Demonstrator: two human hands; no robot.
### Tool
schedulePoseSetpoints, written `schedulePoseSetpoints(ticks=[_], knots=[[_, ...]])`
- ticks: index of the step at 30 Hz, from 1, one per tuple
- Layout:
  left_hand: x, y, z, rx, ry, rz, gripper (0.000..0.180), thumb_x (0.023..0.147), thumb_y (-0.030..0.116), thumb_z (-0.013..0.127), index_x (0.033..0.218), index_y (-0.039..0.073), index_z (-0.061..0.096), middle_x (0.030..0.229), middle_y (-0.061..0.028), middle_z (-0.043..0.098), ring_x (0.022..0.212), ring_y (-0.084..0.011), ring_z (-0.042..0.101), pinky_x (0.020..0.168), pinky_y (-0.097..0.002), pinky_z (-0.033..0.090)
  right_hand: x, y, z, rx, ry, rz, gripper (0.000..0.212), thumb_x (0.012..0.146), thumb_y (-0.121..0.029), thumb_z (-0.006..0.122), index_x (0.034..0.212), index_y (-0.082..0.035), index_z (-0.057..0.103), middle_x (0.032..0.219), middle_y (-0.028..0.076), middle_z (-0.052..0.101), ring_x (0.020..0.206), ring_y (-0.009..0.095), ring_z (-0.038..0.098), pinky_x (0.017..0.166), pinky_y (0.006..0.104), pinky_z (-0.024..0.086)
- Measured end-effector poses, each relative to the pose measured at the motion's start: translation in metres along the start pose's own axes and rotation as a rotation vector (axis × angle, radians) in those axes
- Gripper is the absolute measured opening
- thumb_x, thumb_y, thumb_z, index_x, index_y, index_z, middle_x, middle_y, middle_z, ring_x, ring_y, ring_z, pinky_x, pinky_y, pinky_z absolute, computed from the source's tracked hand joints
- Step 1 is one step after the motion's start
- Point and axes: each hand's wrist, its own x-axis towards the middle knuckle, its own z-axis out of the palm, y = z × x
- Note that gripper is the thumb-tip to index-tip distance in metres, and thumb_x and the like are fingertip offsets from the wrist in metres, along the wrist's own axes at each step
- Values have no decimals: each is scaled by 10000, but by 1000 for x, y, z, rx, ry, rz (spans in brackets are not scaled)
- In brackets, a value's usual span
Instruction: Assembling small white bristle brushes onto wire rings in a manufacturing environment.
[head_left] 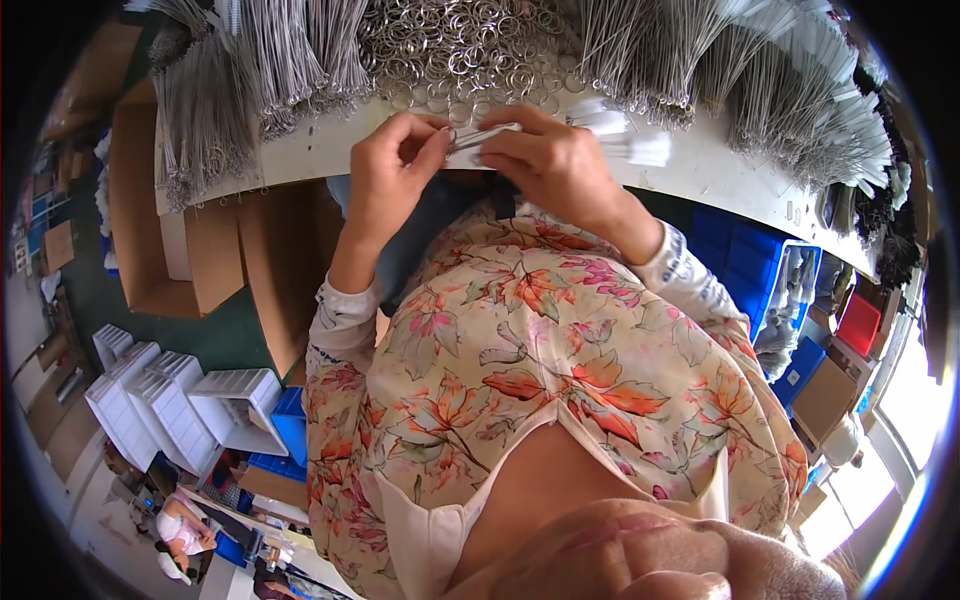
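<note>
My left hand (392, 170) is closed in a pinch just over the table's near edge, thumb and forefinger on what looks like a small metal ring (451, 136). My right hand (560, 165) is closed around a few thin wire brushes (645, 149). Their white bristle ends stick out to the right, smeared by motion, and their wire ends point toward my left fingertips. Fingers partly hide where wires and ring meet. Just beyond both hands lies a heap of loose silver rings (465, 45).
Bundles of wire brushes lie at the left (285, 60) and right (690, 50) of the white table (700, 165). An open cardboard box (150, 200) stands at left, beyond some white crates (235, 400). A blue crate (745, 255) is at right. Another person (185, 530) is at far lower left.
</note>
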Motion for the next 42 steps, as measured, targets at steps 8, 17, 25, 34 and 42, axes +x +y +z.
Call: schedulePoseSetpoints(ticks=[8,17,25,34,42], knots=[[15,23,-47,-555,-197,9,145,850,32,598,988,-10,618,994,-87,617,851,-118,620,711,-236,546,27,-5,-6,245,42,-70,61,766,-99,656,821,-71,656,832,44,630,686,234,629,590,316,504],[27,44,-55,-411,-109,331,230,799,-89,573,999,4,638,1075,-109,588,861,-113,611,735,-225,540,33,-20,-23,454,44,53,64,803,-51,642,851,-9,650,854,80,628,697,174,614,603,274,493],[29,81,-43,-210,242,590,288,731,-98,628,1017,-63,615,969,-135,640,785,-177,667,700,-244,557,51,-30,-66,974,-72,225,156,870,-165,613,922,-26,659,734,-1,590,604,51,531,514,197,433],[44,106,-61,-37,177,672,320,725,-155,562,1041,-112,595,1009,-193,625,885,-202,634,740,-260,537,74,-48,-76,1032,-31,227,140,849,-105,620,935,5,632,774,46,629,593,66,545,511,192,449],[53,130,-81,74,21,619,281,752,-112,567,1026,-76,611,972,-139,644,820,-142,625,689,-229,519,78,-51,-88,789,-122,201,111,830,-64,641,910,13,649,749,45,625,572,51,538,490,183,433]])
